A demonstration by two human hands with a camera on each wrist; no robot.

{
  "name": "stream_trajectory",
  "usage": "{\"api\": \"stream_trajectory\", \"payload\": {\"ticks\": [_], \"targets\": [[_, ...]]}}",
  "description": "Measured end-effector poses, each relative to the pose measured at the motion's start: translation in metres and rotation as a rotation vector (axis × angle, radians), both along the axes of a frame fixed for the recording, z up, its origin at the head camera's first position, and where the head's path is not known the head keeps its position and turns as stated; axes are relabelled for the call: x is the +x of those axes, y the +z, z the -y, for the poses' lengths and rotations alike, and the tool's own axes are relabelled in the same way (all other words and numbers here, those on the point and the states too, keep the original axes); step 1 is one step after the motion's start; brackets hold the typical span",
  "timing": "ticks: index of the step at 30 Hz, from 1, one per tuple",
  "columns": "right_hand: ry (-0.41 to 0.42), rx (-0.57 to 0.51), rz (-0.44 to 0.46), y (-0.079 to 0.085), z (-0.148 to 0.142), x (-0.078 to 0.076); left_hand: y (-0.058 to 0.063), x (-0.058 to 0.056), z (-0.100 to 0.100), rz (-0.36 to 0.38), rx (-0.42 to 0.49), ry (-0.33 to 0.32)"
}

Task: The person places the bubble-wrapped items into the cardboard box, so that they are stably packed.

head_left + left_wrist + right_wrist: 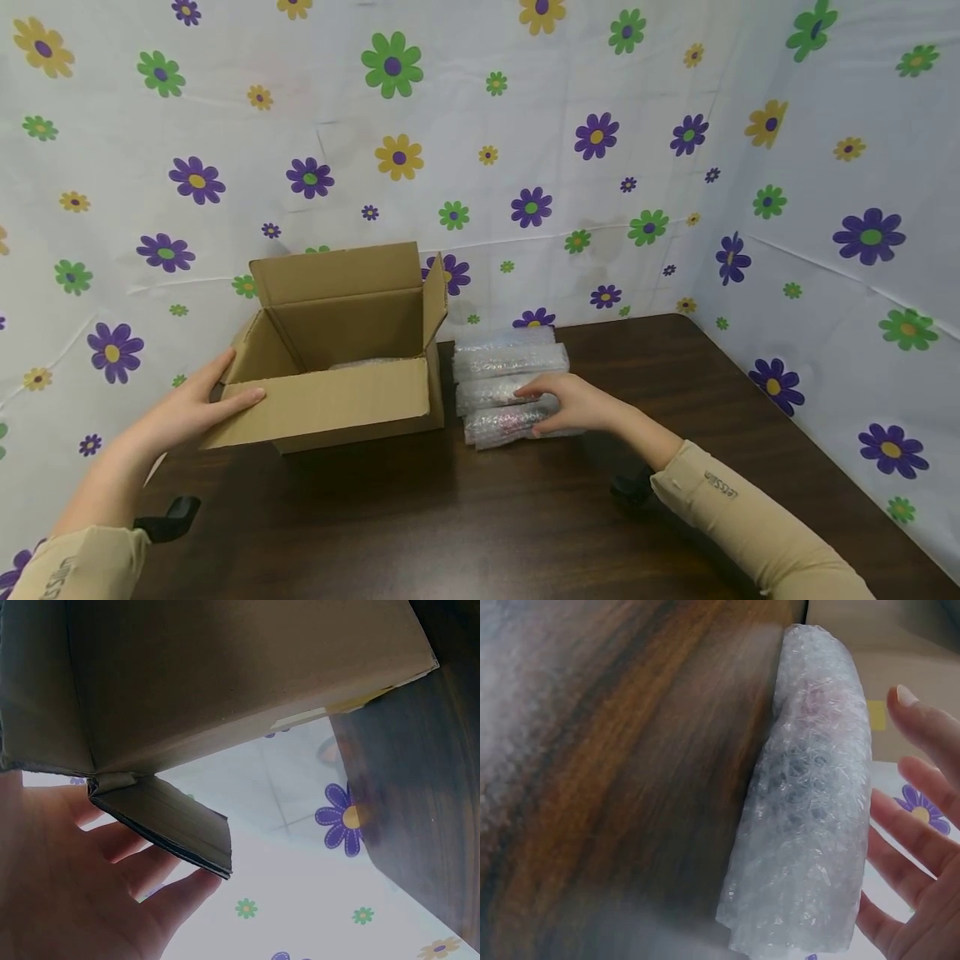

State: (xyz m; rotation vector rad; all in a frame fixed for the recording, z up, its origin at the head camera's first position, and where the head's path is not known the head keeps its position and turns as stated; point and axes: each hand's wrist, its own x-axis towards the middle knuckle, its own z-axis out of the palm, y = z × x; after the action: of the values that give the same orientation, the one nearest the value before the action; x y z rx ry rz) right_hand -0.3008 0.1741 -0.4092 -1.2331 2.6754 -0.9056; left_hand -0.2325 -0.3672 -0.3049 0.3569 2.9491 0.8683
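An open cardboard box [360, 412] stands on the table, its flaps up or folded outward. My left hand [187, 404] holds the box's near left corner, thumb over the front flap and fingers behind the left flap [169, 817]. To the right of the box, several bubble-wrapped packages [510, 360] lie in a row. My right hand [573, 404] hovers at the nearest package [802, 802], thumb and fingers spread about it. In the right wrist view the fingers are beside the wrap without gripping; whether they touch it I cannot tell. Some clear wrap [363, 363] shows inside the box.
The dark wooden table [480, 517] runs in front of the box and packages and off to the right. A white flower-print cloth [480, 167] hangs behind and along the right side. Black wrist devices [171, 518] sit below both hands.
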Motion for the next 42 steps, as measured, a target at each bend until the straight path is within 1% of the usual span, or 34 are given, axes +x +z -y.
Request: {"api": "stream_trajectory", "payload": {"ticks": [7, 13, 18, 24, 33, 42], "targets": [[-0.015, 0.028, -0.002, -0.0015, 0.0002, -0.0002, -0.0019, -0.0001, 0.0011, -0.005, 0.009, -0.010], [-0.002, 0.039, -0.013, -0.0038, 0.0006, -0.0003, -0.0006, -0.0007, 0.0005, -0.009, 0.006, -0.009], [0.000, 0.046, 0.000, -0.0050, 0.0023, -0.0010, -0.0002, -0.0011, 0.0005, -0.007, 0.016, -0.011], [-0.018, 0.098, 0.003, -0.0073, 0.0050, -0.0010, -0.0010, -0.0006, 0.0009, -0.008, 0.020, -0.011], [-0.006, 0.158, -0.055, -0.0098, 0.0067, -0.0014, 0.0013, -0.0017, 0.0001, -0.017, 0.003, -0.006], [0.014, 0.235, -0.142, -0.0084, 0.0094, 0.0021, -0.0012, -0.0008, 0.0011, -0.004, -0.002, 0.005]]}}
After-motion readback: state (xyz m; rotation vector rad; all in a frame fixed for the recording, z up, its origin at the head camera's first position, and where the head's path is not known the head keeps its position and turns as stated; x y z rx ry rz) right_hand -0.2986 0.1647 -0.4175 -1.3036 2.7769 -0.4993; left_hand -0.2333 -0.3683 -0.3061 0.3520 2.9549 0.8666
